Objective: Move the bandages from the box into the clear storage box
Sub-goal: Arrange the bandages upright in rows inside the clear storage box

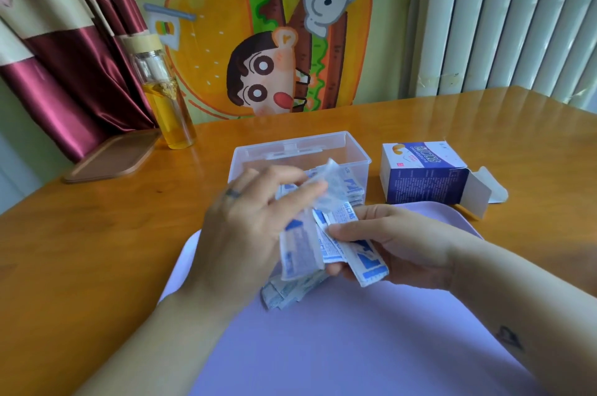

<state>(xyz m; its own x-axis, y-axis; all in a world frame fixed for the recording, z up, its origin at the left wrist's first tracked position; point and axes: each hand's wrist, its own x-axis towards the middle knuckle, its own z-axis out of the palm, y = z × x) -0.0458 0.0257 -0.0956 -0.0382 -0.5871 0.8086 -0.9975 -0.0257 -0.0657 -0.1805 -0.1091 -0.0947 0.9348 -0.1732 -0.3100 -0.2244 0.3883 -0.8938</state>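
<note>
Surface [97, 234]: orange-brown wood, glossy, carries everything here.
Mat [339, 347]: pale lilac, lies at the near edge of the surface, under both forearms.
Clear storage box [352, 150]: open-topped, transparent, just beyond the far edge of the mat, mid-surface; some blue-and-white wrappers show through its near wall.
Bandage box [426, 176]: white and purple carton, lying right of the clear storage box, apart from it; end flap open toward the right edge of the surface.
Bottle [164, 98]: glass, yellow liquid in the lower half, pale cap, upright near the far left edge.
Wooden tray [113, 156]: brown, flat, just left of the bottle.
Left hand [245, 234]: ring on one finger; grip closed on several wrapped strips, one blurred strip raised between fingertips in front of the clear storage box.
Right hand [397, 243]: grip closed on a fan of bandages [336, 247], thumb on top.
Loose bandages [287, 292]: small heap on the mat, directly below the left hand.
</note>
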